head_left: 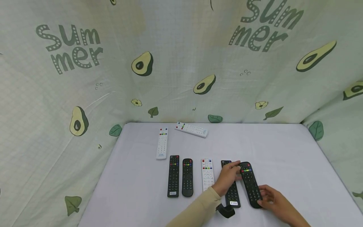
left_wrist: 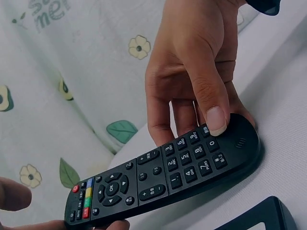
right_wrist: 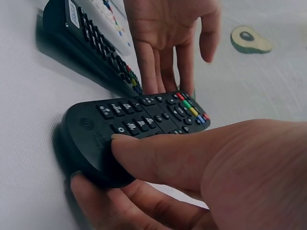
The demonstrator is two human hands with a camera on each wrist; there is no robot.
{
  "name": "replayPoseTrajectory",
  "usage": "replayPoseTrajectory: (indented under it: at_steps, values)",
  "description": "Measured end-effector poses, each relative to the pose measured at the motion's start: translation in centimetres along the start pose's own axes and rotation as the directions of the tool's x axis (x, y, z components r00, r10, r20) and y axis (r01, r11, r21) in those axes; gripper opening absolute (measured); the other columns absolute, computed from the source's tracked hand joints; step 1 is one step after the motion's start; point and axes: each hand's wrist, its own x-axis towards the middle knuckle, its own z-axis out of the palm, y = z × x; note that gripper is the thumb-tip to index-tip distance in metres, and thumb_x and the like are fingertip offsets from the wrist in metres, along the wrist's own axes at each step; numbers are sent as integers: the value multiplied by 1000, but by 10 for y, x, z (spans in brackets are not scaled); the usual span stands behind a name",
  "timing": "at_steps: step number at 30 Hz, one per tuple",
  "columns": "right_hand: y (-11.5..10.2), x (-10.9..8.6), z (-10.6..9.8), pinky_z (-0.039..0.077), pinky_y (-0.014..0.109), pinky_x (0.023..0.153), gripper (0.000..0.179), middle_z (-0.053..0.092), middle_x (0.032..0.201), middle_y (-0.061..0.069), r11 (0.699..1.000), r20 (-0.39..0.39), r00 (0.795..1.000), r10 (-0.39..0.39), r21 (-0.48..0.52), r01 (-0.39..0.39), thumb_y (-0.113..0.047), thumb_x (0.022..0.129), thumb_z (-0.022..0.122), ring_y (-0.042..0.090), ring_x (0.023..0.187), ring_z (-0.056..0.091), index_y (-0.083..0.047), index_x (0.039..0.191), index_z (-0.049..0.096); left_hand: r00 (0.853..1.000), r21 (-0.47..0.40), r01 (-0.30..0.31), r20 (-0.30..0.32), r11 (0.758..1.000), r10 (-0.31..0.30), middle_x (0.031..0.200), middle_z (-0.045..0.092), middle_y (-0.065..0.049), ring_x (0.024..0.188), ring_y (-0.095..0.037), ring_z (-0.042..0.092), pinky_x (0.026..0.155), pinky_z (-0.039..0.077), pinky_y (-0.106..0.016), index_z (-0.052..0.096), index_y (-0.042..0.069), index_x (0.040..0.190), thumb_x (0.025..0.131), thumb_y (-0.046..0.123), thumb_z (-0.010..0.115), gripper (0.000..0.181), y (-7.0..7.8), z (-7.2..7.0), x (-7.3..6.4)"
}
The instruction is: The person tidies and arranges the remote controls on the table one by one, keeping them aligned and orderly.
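Note:
A black remote control point(head_left: 250, 184) with rounded ends lies at a slant on the right of the row in the head view. My right hand point(head_left: 273, 201) grips its near end, thumb on the keypad face and fingers beneath, as the right wrist view shows. At the remote's far end is my left hand point(head_left: 227, 177). Its fingers point(right_wrist: 152, 67) reach straight down to the remote's edge, and its thumb point(left_wrist: 14, 194) stands apart from the remote. Under the left wrist lies another black remote point(head_left: 232, 194), partly covered by that hand.
Left of the hands lie a white remote point(head_left: 208, 173), partly behind the left sleeve, a rounded black remote point(head_left: 187, 177) and a squarer black one point(head_left: 173, 176). Two more white remotes point(head_left: 162, 143) lie farther back. A printed curtain point(head_left: 175, 97) borders the white table point(head_left: 127, 189).

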Motion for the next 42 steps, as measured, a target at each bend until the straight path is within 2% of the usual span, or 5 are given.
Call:
replayPoseTrajectory:
  at_steps: [7,16,23,31,42]
  values:
    - [0,-3,-1,60,31,75,57,68,104,6,993,31,996,-81,-85,83,-6,89,79,19,90,67,16,135,54,1000,54,21,-1,998,-21,137,64,-16,118,-26,67,101,59,-42,53,-6,150,107,15,52,47,-3,4,-3]
    - [-2,-4,1,61,42,81,63,68,101,3,987,15,997,-70,-143,71,-8,86,83,20,90,68,17,136,54,998,123,42,44,992,-47,152,54,-22,135,-34,60,109,55,-44,48,-5,153,107,22,54,54,-3,7,-7]
    - [-6,-5,1,62,43,81,70,67,103,4,986,14,999,-39,-161,41,-9,86,84,20,91,68,18,141,49,991,197,49,113,979,-72,157,51,-14,136,-23,59,108,55,-35,45,7,158,107,34,50,58,-9,3,-6]
    - [-9,-3,4,63,45,82,76,66,105,8,985,-2,1000,-18,-174,17,-10,87,83,21,92,69,19,145,43,997,231,43,51,972,-56,156,51,-14,130,-26,61,110,53,-44,50,10,153,106,29,52,52,-5,12,-13]
    - [-12,-2,6,64,45,80,75,66,107,11,984,-36,998,-41,-174,34,-8,87,81,24,93,71,18,146,43,998,238,42,43,970,-54,155,52,-16,123,-31,65,110,52,-49,50,9,152,106,28,52,50,-3,12,-13]
